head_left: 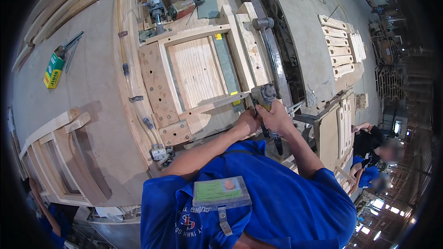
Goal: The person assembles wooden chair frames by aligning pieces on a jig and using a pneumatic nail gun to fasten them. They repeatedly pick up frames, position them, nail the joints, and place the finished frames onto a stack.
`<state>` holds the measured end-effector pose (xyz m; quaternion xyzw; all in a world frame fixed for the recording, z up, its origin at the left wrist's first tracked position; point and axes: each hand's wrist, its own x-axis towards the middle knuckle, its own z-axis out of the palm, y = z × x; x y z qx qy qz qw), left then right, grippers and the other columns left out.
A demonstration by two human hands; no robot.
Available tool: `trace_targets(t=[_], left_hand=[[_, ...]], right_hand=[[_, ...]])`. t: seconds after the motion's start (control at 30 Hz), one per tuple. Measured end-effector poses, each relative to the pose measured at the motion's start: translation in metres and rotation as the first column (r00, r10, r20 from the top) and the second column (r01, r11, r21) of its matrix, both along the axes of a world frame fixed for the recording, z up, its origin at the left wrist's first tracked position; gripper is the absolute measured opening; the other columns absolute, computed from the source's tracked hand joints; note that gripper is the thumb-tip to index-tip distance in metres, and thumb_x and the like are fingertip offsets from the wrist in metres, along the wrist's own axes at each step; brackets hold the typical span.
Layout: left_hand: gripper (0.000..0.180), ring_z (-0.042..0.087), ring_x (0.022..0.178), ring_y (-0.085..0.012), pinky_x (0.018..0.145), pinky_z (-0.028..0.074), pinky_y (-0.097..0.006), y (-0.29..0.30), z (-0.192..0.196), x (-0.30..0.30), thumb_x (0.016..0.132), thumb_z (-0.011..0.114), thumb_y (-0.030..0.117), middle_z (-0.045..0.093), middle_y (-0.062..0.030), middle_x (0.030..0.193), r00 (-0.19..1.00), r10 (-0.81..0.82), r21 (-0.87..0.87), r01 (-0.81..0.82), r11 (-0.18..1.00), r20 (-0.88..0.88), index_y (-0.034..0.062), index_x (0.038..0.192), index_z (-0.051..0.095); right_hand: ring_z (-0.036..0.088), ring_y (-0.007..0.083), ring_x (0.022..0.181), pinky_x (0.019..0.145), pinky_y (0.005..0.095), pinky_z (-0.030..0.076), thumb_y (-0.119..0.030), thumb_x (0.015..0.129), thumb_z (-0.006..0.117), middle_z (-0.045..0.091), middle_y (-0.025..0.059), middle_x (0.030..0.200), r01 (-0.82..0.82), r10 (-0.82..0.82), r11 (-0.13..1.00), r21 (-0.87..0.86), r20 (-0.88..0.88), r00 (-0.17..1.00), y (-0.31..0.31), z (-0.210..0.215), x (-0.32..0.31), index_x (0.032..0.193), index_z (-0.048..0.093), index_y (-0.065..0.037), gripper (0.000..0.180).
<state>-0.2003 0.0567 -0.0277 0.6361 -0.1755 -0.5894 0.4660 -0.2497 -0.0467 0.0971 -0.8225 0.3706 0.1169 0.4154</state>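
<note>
My right hand (278, 119) is wrapped round an air nail gun (266, 94) with a rounded grey head. Close beside it, my left hand (249, 122) is closed at the tool's dark lower part; what its fingers grip is hidden. The nail gun is at the near right corner of a rectangular pale wooden frame (212, 105), though its exact contact with the wood cannot be seen. That frame lies in a wooden jig (156, 80) with bolted blocks. Below my right hand, a dark fitting (278, 146) hangs from the tool.
An air cylinder (155, 2) and a second nail gun (180, 7) lie beyond the frame. A hammer (263, 24) rests along the right side. Leftward are a green-yellow box (54, 70), an assembled frame (60, 157) and a hose (123, 50). Co-workers (369, 150) are at far right.
</note>
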Motion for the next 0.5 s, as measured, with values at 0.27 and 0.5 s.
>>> trace_targets(t=[0.27, 0.5], left_hand=[[0.046, 0.073, 0.092, -0.046, 0.08, 0.055, -0.052, -0.007, 0.04, 0.042, 0.099, 0.065, 0.041, 0.073, -0.03, 0.092, 0.968, 0.128, -0.018, -0.127, 0.992, 0.216, -0.0046, 0.099, 0.071], [0.042, 0.072, 0.088, -0.0463, 0.077, 0.054, -0.052, -0.043, 0.042, 0.122, 0.097, 0.068, 0.04, 0.073, -0.0267, 0.087, 0.802, 0.48, -0.139, -0.463, 0.875, 0.355, -0.0015, 0.094, 0.074]], right_hand=[[0.058, 0.0115, 0.057, 0.05, 0.0316, 0.049, -0.018, 0.102, 0.07, 0.064, 0.005, 0.08, 0.143, -0.178, 0.961, 0.237, 0.133, 0.975, -0.022, 0.012, 0.035, 0.118, 0.061, 0.0, 0.026], [0.052, 0.0111, 0.049, 0.044, 0.0308, 0.043, -0.017, 0.101, 0.07, 0.061, 0.0044, 0.079, 0.15, -0.228, 0.939, 0.31, 0.235, 0.945, -0.065, 0.006, 0.15, 0.113, 0.058, 0.001, 0.025]])
